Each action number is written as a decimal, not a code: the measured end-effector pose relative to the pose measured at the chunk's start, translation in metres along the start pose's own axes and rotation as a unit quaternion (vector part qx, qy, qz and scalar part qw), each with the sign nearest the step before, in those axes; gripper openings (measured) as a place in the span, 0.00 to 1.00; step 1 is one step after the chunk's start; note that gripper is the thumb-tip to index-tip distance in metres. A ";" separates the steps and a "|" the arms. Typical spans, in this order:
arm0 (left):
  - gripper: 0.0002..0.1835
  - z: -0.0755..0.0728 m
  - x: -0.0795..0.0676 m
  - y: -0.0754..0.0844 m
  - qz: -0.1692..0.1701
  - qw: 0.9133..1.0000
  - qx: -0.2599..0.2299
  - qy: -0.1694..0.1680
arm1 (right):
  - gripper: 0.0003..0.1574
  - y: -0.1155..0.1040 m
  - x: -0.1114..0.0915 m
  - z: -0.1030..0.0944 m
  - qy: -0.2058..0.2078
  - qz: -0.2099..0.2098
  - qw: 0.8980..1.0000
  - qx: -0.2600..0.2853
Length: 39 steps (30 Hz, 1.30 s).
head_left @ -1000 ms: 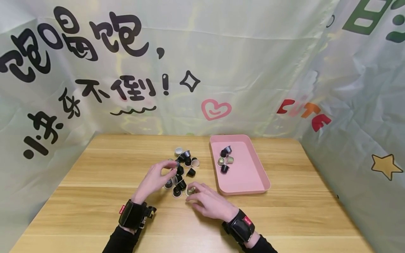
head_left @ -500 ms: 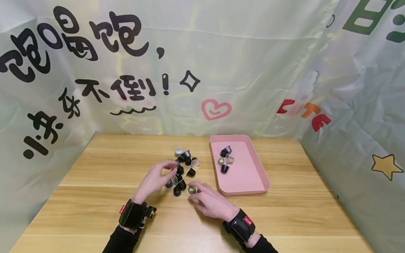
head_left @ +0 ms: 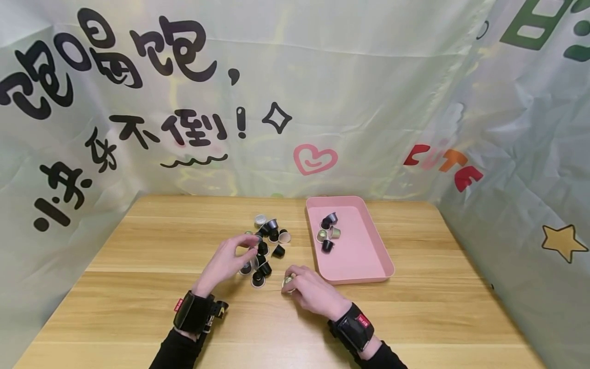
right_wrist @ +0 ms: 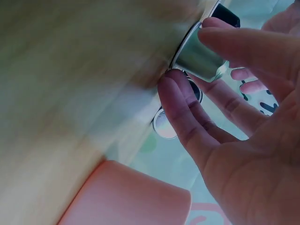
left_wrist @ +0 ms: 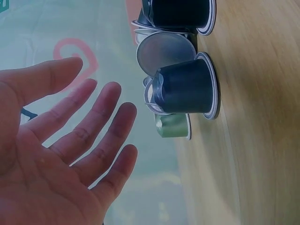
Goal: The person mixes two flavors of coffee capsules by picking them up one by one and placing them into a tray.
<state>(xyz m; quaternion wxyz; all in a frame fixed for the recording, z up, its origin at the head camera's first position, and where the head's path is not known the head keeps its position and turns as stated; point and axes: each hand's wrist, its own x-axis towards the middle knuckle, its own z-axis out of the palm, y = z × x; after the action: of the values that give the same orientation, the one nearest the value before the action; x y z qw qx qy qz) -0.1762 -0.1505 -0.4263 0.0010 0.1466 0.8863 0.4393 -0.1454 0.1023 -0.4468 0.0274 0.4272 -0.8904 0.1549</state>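
A pale-green, cup-shaped capsule point(right_wrist: 199, 57) is pinched by the right hand point(head_left: 315, 292), near the edge of a pink rectangular tray point(head_left: 357, 259); the loosely spread left hand point(head_left: 226, 259) is bordered by wooden tabletop point(head_left: 161, 246) and black capsules point(head_left: 262, 248).

cloth point(head_left: 359, 102) reads 饱喝饱 point(head_left: 116, 66), 快乐不倒! point(head_left: 138, 132) (and "cute" point(head_left: 452, 160))

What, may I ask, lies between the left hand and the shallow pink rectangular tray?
The head view shows mainly black cup-shaped capsules beside the left hand, then bare wooden tabletop up to the pink tray.

The capsules point(left_wrist: 185, 86) look glossy metallic, the tray point(head_left: 357, 259) smooth plastic.
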 end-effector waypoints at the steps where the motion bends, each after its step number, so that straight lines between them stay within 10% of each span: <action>1: 0.20 0.000 0.000 0.000 0.000 1.000 0.000 0.000 | 0.18 0.000 0.000 0.000 -0.002 0.003 1.000 0.000; 18: 0.20 0.000 0.000 0.001 0.006 1.000 -0.010 -0.013 | 0.24 0.003 -0.002 -0.003 -0.011 0.041 0.998 0.049; 39: 0.20 0.001 0.001 -0.002 0.013 1.000 -0.001 -0.013 | 0.15 0.013 -0.006 -0.032 0.151 0.041 0.967 0.200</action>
<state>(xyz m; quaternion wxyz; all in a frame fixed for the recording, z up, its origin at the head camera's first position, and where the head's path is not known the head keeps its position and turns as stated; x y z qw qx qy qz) -0.1775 -0.1507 -0.4277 0.0070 0.1643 0.8836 0.4384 -0.1542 0.1239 -0.4204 0.0687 0.3589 -0.8434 0.3938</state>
